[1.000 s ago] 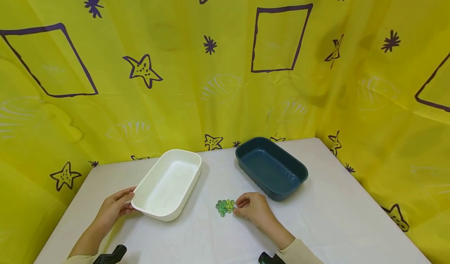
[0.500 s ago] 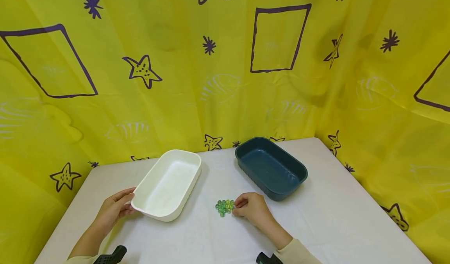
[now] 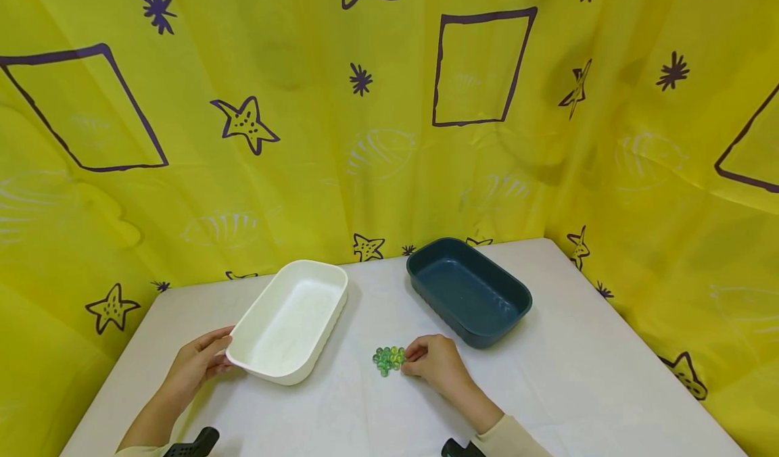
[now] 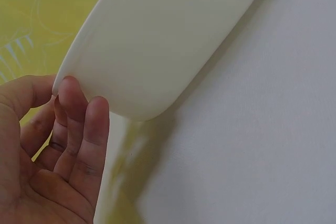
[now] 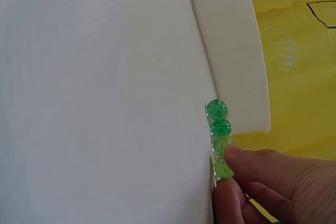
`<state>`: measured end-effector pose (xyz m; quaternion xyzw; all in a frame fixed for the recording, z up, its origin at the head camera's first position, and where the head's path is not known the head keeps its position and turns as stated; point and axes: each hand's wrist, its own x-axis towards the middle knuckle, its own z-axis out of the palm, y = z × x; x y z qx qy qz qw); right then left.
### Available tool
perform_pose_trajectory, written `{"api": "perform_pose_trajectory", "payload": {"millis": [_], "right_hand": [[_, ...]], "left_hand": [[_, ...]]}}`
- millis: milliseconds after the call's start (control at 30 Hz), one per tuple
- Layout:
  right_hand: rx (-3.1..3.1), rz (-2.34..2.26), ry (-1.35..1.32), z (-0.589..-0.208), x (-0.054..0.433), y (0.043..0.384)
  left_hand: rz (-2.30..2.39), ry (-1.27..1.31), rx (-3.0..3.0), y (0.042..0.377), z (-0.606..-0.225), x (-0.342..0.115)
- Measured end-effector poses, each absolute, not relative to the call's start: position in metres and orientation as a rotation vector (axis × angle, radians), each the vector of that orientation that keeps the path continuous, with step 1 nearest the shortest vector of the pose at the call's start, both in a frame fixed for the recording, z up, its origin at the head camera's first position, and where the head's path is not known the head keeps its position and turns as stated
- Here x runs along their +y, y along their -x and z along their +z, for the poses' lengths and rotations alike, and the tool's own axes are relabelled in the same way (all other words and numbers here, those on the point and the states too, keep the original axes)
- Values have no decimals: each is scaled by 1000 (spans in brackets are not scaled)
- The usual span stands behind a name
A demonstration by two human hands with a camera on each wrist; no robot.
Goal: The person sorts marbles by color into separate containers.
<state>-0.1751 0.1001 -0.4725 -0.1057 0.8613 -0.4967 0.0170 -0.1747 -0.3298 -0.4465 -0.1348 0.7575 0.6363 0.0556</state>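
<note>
My left hand (image 3: pixel 191 362) grips the near left corner of a white rectangular tub (image 3: pixel 282 328), thumb at the rim and fingers against the outside wall. In the left wrist view the tub's outer wall (image 4: pixel 157 40) fills much of the top. Several green and yellow-green glass marbles (image 3: pixel 386 358) lie in a tight cluster on the table. At the right edge of that cluster, my right hand (image 3: pixel 441 366) pinches a marble. The right wrist view shows a light green marble (image 5: pixel 223 169) between thumb and fingers, with more marbles in line beyond it.
Behind my right hand stands a dark blue-green rectangular tub (image 3: pixel 468 291). Both tubs are on a table with a white cloth (image 3: pixel 341 416). A yellow patterned curtain (image 3: pixel 304 139) hangs along the back and right side.
My right hand has edged slightly left, its fingertips closer in on the marbles. The left hand and both tubs look the same.
</note>
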Motion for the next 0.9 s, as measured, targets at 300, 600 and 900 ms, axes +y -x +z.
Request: {"api": "perform_pose_trajectory", "payload": {"millis": [300,600,900], "right_hand": [[2696,-1536,332,-473,98,175],[2692,-1553,329,-474,98,176],[2686,-1569,347,-473,98,174]], "left_hand": [[1921,422,2305,174,-445,-327],[1895,399,2343,174,-445,-327],[1902,387,2337,174,-446,-328]]}}
